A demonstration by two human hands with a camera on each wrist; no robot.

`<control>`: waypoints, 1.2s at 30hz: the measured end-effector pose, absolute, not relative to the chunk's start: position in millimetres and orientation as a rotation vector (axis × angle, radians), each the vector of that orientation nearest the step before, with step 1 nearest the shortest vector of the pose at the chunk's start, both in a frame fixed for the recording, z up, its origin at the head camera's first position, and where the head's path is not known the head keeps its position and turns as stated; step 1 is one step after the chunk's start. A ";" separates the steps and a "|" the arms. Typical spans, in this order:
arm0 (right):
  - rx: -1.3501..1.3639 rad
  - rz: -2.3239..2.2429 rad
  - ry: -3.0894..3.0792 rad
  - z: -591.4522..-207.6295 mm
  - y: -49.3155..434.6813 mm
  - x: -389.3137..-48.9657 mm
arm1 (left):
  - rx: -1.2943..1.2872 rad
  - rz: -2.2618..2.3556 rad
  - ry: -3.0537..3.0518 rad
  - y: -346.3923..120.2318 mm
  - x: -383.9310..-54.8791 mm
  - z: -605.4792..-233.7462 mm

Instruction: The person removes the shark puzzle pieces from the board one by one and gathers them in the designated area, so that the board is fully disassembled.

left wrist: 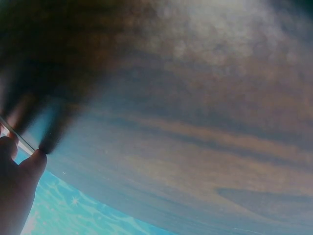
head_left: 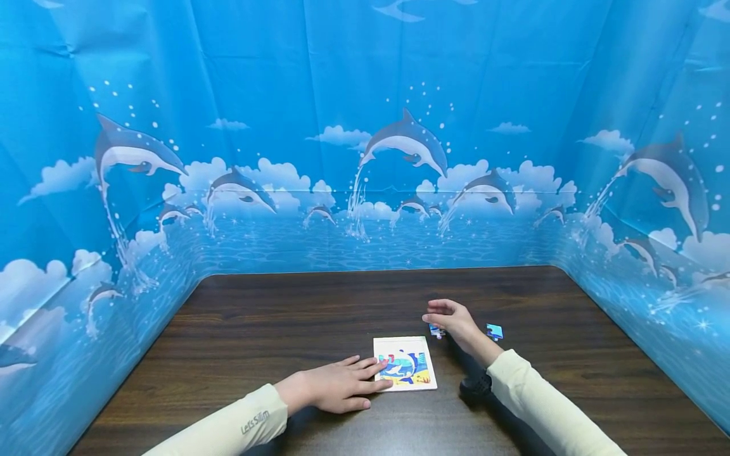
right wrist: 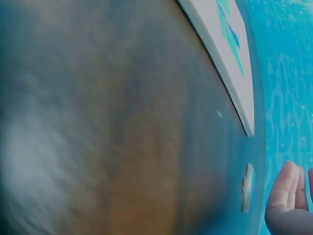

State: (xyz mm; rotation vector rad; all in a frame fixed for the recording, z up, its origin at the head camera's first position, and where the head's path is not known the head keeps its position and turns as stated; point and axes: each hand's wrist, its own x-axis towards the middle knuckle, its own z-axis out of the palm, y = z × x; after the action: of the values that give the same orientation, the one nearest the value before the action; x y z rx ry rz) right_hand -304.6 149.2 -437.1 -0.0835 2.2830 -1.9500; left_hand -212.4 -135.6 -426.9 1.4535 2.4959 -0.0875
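Observation:
A square puzzle board (head_left: 422, 381) with a white frame and a dolphin picture lies on the table. My left hand (head_left: 340, 385) rests flat with spread fingers, its fingertips on the board's left side. In the left wrist view, the thumb side of that hand (left wrist: 22, 181) is at the board's edge. Beyond the board's upper right corner, my right hand (head_left: 456, 324) hovers with loosely bent fingers, nothing visible between them. Just below it lies a puzzle piece (head_left: 436, 331), partly covered by the hand; the right wrist view shows a piece (right wrist: 248, 188) flat on the table.
Another blue puzzle piece (head_left: 494, 331) lies right of my right hand. A black object (head_left: 474, 387) is under the right sleeve, partly hidden. The dark wooden table (head_left: 274, 316) is bordered on three sides by a blue dolphin-print curtain (head_left: 274, 76).

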 end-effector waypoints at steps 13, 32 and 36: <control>-0.186 -1.917 2.284 -439.6 142.6 -286.4 | 1.417 -0.107 2.499 -135.1 -213.3 -423.6; -0.280 -1.605 2.392 -434.8 139.5 -260.9 | 1.434 -0.121 2.500 -135.2 -214.0 -425.2; -0.420 -1.481 2.472 -439.3 138.1 -258.8 | 1.429 -0.110 2.496 -134.6 -211.9 -426.5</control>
State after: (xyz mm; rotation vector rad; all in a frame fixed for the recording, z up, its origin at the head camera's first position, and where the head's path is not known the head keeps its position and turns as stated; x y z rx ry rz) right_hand -258.8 138.1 -439.3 -0.4198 2.4719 -1.4807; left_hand -211.9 -134.6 -426.5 1.4292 2.4964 -0.1096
